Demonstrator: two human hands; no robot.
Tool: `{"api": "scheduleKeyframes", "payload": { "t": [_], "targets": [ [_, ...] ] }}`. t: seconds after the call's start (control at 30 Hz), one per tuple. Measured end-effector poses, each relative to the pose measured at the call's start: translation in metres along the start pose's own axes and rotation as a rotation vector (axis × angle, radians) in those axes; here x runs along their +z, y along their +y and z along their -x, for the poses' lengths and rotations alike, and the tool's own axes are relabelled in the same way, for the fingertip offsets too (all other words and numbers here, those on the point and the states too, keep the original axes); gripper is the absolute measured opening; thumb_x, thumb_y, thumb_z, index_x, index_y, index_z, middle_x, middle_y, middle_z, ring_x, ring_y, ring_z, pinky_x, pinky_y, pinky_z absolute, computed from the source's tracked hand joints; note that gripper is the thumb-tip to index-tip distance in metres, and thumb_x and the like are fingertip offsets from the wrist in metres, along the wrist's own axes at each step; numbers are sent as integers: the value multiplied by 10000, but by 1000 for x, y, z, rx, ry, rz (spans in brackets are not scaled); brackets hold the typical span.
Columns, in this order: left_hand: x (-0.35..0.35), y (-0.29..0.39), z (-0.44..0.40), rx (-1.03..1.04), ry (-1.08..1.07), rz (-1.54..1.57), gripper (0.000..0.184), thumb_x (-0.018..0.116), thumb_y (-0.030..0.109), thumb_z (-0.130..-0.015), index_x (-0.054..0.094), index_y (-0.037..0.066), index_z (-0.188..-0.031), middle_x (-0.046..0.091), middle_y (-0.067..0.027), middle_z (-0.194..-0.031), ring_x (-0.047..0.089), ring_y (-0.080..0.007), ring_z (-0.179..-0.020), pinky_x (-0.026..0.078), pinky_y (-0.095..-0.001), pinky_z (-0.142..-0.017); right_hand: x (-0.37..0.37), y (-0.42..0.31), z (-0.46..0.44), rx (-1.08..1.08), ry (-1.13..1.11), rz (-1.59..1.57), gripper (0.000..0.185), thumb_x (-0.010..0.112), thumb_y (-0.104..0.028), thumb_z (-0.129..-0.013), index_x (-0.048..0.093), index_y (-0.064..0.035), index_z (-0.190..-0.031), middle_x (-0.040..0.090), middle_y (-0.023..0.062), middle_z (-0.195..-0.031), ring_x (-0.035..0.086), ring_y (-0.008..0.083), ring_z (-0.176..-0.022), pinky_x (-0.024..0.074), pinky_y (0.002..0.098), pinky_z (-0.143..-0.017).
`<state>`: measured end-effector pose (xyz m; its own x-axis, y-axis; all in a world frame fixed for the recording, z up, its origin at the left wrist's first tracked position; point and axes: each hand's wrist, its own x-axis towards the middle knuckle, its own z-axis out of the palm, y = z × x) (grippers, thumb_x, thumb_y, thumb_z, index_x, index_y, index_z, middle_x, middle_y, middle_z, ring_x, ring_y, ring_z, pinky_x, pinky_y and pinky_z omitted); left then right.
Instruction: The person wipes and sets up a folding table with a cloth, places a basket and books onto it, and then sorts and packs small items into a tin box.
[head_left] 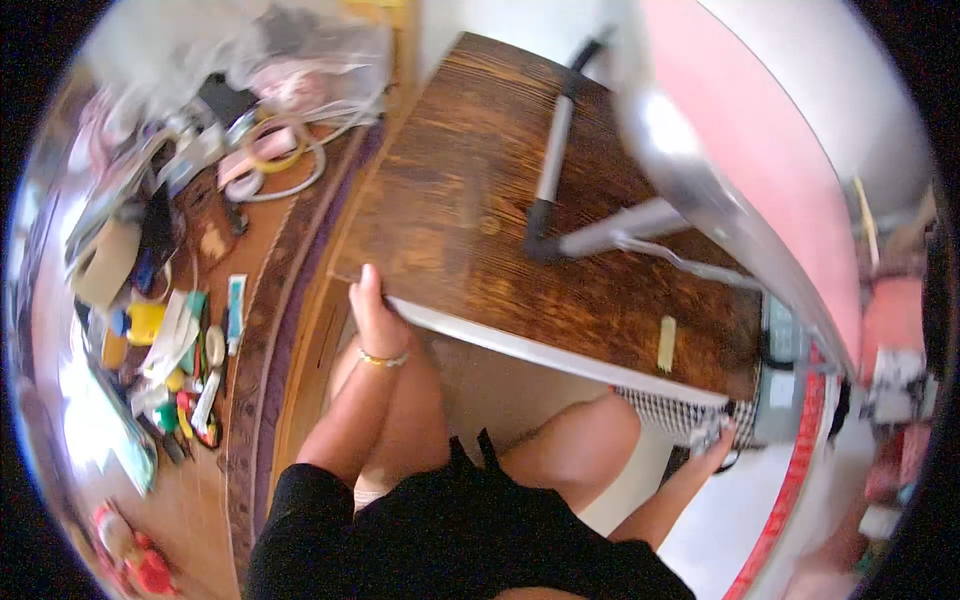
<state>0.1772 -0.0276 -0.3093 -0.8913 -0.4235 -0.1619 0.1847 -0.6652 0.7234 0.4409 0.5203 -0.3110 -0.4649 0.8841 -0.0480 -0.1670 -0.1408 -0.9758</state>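
Note:
A dark wood-grain tabletop (430,180) with a pale front edge is tilted in front of my knees. My left hand (375,320) grips its near left corner, thumb up on the top face and fingers hidden below. At the near right corner is my right hand (712,448), closed around the edge beside a blurred greyish patch; its fingers are only partly visible. A grey metal leg with black joints (555,160) lies over the wood surface. A small beige strip (667,343) is on the board near the right end.
On the left, a brown surface (210,510) carries heaped clutter: a tape roll (275,145), a toothpaste-like tube (236,310), plastic bags (310,60) and a red figure (140,555). A large pink panel with a silver rim (745,100) stands at the right. Houndstooth cloth (655,412) shows below the board.

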Motion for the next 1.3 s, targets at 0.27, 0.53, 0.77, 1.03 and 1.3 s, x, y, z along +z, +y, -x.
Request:
{"api": "scheduleKeyframes", "payload": {
  "t": [0.27,0.53,0.77,1.03,1.3],
  "targets": [
    [22,19,17,-29,-32,-83,339,633,130,-770,469,2,-1038,531,-70,-996,497,-153,-899,421,-315,-797,-4,-23,-65,44,39,607,840,562,-629,-681,329,-160,-1337,270,82,-1393,248,266,-1263,222,527,-976],
    [5,13,7,68,-287,-123,508,657,258,-774,454,-28,-1142,530,-99,-1096,488,-188,-1022,386,-329,-893,29,-44,-49,284,13,627,619,471,-539,-815,469,-55,-1201,521,67,-1167,488,239,-1041,362,386,-918],
    [-1,0,4,-47,-288,-46,534,642,205,-767,398,-44,-1172,484,-117,-1138,467,-209,-1049,364,-340,-918,89,-59,6,265,-3,595,497,544,-446,-815,518,-65,-1133,563,50,-1055,536,196,-922,437,334,-812],
    [3,-6,2,132,-257,-52,500,582,187,-794,364,-39,-1182,477,-128,-1115,474,-230,-1014,372,-354,-894,54,-44,-24,32,89,669,618,633,-464,-757,522,42,-1094,560,76,-1041,528,195,-906,421,323,-819],
    [-18,-6,-7,-60,-220,26,425,493,246,-865,405,-20,-1184,460,-83,-1149,422,-186,-1079,328,-329,-941,41,-43,-34,-53,117,980,624,522,-429,-838,460,86,-1184,515,131,-1170,484,211,-1049,356,289,-918]
  ]
}}
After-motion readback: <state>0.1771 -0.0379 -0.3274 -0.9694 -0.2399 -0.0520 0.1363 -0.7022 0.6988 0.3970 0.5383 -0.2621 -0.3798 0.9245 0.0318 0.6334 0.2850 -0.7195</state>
